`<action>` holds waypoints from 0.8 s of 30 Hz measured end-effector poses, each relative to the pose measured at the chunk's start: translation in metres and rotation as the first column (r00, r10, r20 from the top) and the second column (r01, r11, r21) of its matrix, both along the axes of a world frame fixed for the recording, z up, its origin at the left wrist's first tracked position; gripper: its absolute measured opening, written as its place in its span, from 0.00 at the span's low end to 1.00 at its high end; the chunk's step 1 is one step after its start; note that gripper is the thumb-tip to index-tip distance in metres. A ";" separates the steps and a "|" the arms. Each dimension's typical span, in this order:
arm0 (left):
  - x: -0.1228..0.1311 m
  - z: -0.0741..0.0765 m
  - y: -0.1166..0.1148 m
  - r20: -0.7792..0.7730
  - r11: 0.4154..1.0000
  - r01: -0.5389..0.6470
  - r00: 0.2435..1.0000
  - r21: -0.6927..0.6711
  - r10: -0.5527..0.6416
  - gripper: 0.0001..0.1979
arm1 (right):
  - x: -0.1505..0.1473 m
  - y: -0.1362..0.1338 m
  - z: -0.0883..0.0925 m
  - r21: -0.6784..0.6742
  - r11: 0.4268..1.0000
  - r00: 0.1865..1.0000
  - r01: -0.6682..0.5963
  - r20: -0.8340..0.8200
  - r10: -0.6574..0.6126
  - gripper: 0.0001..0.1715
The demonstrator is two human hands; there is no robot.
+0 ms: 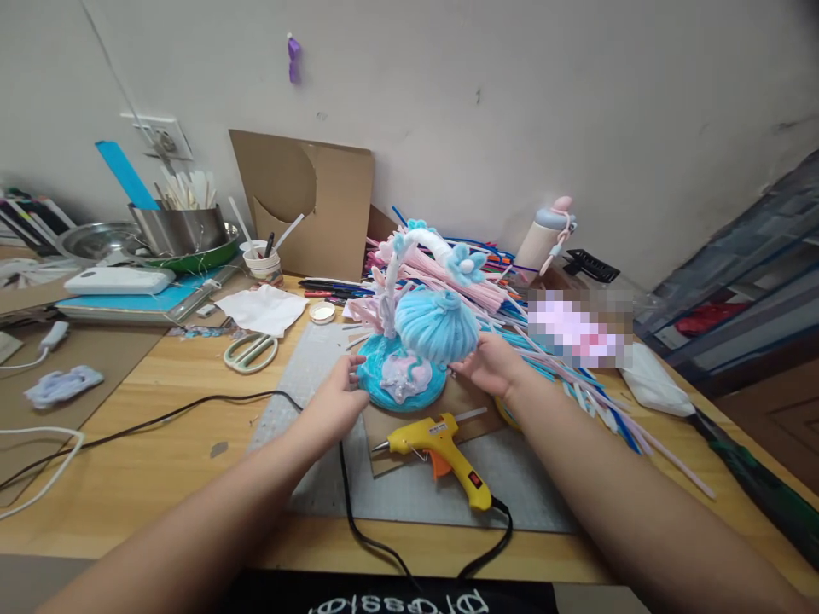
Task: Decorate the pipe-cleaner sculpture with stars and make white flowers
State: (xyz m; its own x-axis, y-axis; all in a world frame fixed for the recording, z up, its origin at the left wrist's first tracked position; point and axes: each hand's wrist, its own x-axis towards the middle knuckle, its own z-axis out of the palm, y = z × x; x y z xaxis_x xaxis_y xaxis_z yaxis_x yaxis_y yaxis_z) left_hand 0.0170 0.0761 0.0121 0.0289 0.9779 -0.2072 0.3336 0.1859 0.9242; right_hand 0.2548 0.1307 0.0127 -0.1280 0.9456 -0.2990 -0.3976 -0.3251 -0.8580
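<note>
Between my hands stands a lamp-shaped craft made of fuzzy pipe cleaners: a round blue base [371, 394], a white arched stem with blue flowers, and a pleated light-blue shade [438, 326]. On the base sits a pale pink and lilac shape. My left hand [338, 394] grips the base's left edge, fingertips on its rim. My right hand [491, 365] is curled at the right side below the shade; its fingertips are partly hidden behind the craft. In front of the base, a yellow hot glue gun [441, 439] lies on brown cardboard [390, 456], its nozzle pointing left.
Several loose pipe cleaners [569, 384] spread behind and to the right. Scissors [251, 353], a white cloth [262, 309] and a cup of pens [264, 266] stand left. A black cord [211, 399] crosses the table. A bottle [543, 239] stands by the wall.
</note>
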 end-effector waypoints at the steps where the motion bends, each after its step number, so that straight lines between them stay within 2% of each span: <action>1: 0.000 -0.002 -0.005 0.003 1.000 0.004 1.000 -0.005 -0.004 0.31 | -0.003 0.004 0.000 0.018 1.000 1.000 0.009 0.017 -0.010 0.13; 5: -0.005 -0.006 -0.018 -0.030 0.999 0.031 0.999 -0.014 -0.031 0.33 | -0.012 0.014 0.000 0.085 0.996 0.992 0.018 0.124 -0.029 0.09; 8: -0.009 -0.005 -0.013 -0.157 0.997 0.038 0.987 0.073 -0.026 0.32 | -0.006 0.007 -0.001 0.120 0.993 0.963 0.000 0.269 -0.032 0.11; 10: -0.009 -0.004 -0.004 -0.300 0.973 0.144 0.950 0.180 -0.085 0.30 | 0.005 -0.008 0.000 0.124 0.992 0.922 -0.014 0.385 -0.035 0.14; 12: -0.005 -0.002 0.005 -0.458 0.920 0.308 0.872 0.244 -0.171 0.30 | 0.016 -0.033 0.003 0.116 0.992 0.855 -0.041 0.517 -0.025 0.13; 13: -0.001 -0.001 0.009 -0.520 0.893 0.373 0.830 0.250 -0.201 0.30 | 0.020 -0.048 0.006 0.114 0.990 0.800 -0.082 0.600 -0.003 0.10; 14: 0.003 0.000 0.011 -0.572 0.873 0.418 0.792 0.252 -0.214 0.30 | 0.021 -0.065 0.008 0.115 0.970 0.620 -0.213 0.783 0.044 0.06; 15: 0.008 0.001 0.013 -0.616 0.859 0.444 0.760 0.257 -0.209 0.31 | 0.020 -0.081 0.011 0.079 0.939 0.410 -0.334 0.910 0.069 0.06; 16: 0.014 0.002 0.014 -0.650 0.849 0.458 0.735 0.264 -0.194 0.31 | 0.017 -0.096 0.014 0.029 0.918 0.254 -0.396 0.964 0.079 0.10; 17: 0.019 0.003 0.015 -0.675 0.845 0.462 0.717 0.271 -0.175 0.31 | 0.012 -0.109 0.015 -0.017 0.900 0.178 -0.436 0.978 0.105 0.12; 19: 0.028 0.004 0.014 -0.706 0.849 0.452 0.694 0.275 -0.140 0.31 | -0.002 -0.128 0.015 -0.056 0.880 0.080 -0.471 0.991 0.105 0.14; 20: 0.031 0.005 0.014 -0.716 0.853 0.447 0.685 0.270 -0.133 0.31 | -0.008 -0.133 0.014 -0.067 0.876 0.055 -0.478 0.993 0.106 0.14; 22: 0.037 0.005 0.014 -0.732 0.859 0.445 0.668 0.253 -0.131 0.29 | -0.018 -0.137 0.009 -0.068 0.881 0.059 -0.467 0.992 0.108 0.14; 24: 0.039 0.004 0.015 -0.746 0.854 0.455 0.653 0.252 -0.128 0.25 | -0.022 -0.135 0.004 -0.054 0.886 0.110 -0.461 0.987 0.117 0.15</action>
